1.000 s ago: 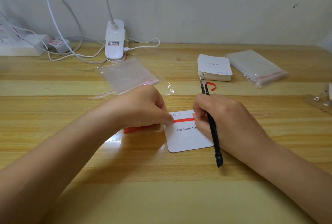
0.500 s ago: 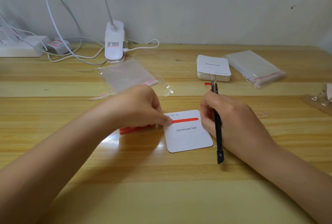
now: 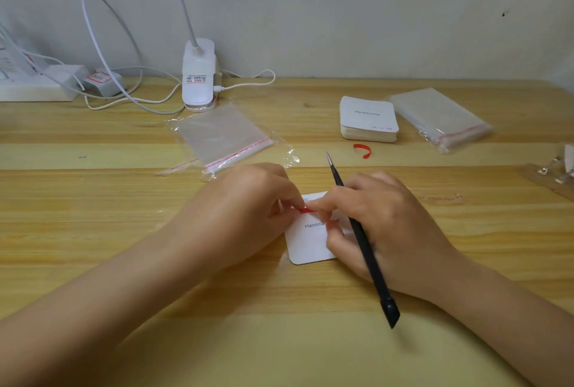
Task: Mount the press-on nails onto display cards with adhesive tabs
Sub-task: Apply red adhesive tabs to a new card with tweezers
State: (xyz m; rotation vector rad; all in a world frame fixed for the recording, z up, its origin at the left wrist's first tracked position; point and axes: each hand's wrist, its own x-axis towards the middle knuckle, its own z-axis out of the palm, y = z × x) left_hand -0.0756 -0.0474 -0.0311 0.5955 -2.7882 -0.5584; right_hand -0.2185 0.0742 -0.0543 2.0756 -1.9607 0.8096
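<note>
Nearest, black slim tweezers [image 3: 363,240] lie tucked in the right hand [image 3: 382,228], whose fingertips pinch a thin red adhesive strip [image 3: 306,210]. The left hand [image 3: 245,209] meets it there with curled fingers; whether it grips the strip I cannot tell. Both rest on the white rounded display card [image 3: 310,243], light and bendable, likely best held flat near an edge. Beyond lie open pale wooden desk [image 3: 93,200] and a white card stack [image 3: 368,118]

Open tabletop [image 3: 279,340] near the front edge; blocked behind by plastic bag [image 3: 223,135], card stack [image 3: 368,118], red strip [image 3: 362,150], lamp base [image 3: 198,76].
</note>
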